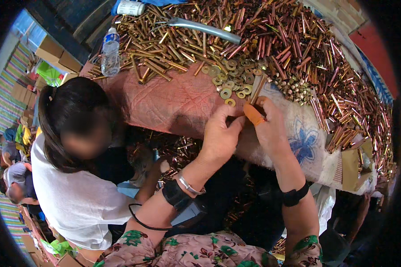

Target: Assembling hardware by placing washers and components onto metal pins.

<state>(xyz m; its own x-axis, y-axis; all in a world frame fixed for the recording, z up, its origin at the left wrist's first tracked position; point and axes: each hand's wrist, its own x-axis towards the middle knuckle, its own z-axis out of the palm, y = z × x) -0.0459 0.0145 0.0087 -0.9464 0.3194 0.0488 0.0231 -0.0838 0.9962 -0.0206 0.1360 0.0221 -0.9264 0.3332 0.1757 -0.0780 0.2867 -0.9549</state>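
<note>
My right hand [268, 127], with an orange finger cover on one finger, is closed on a brass-coloured metal rod [258, 89] that points away from me. Beside it, my left hand [223, 131] has thumb and fingers drawn together near the right fingertips. What lies between the left fingers is too small to make out. Just beyond the hands lies a pile of flat, round brass-coloured washers [236, 78]. To their right is a heap of small metal nuts [296, 89]. Long copper-coloured metal rods [294, 40] cover the far part of the work surface.
A grey curved tool handle [205, 29] lies on the rods. At the far left stands a plastic bottle [110, 53]. A person in a white top [71, 191] sits close on my left. An open cardboard box [354, 167] sits at the right edge of the cloth-covered surface [165, 98].
</note>
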